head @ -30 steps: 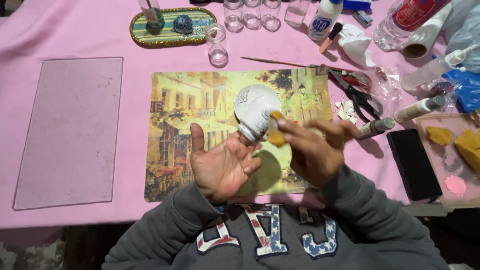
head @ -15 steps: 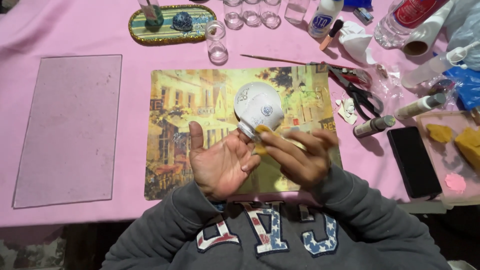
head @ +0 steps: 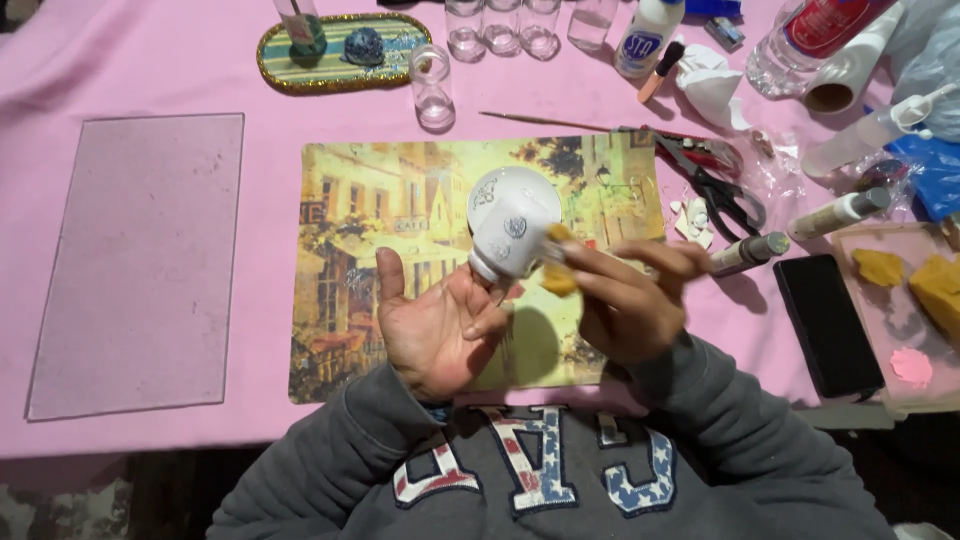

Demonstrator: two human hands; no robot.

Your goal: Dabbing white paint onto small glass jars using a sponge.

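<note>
White and glossy, the light bulb (head: 512,222) sits held above the picture placemat (head: 400,200), its narrow base gripped in the fingertips of the left hand (head: 435,325), which lies palm up with the thumb splayed. The bulb's long axis runs from that base, low and close to the person, up and away to the round dome, leaning slightly toward the left hand's side. The right hand (head: 625,300) is just beside it, fingers pinched on a small yellow sponge piece (head: 558,278) that touches or nearly touches the bulb's lower flank near the neck; the hand is blurred, so I cannot tell the exact contact. Both hands are equally close to the bulb, the left bearing it, the right working at its side. Beyond the right hand lie scissors (head: 715,185), a thin brush (head: 545,122), two small tubes (head: 750,252), and a black phone (head: 825,325) beside a tray with more yellow sponge lumps (head: 880,267). Further off from the fingertips stand a glue bottle (head: 645,38), a row of clear glass jars (head: 433,85) and an oval striped tray (head: 345,55). Out past the left hand a clear rectangular sheet (head: 140,260) rests on the pink tabletop (head: 150,60). Nothing stands between the hands and the bulb.
</note>
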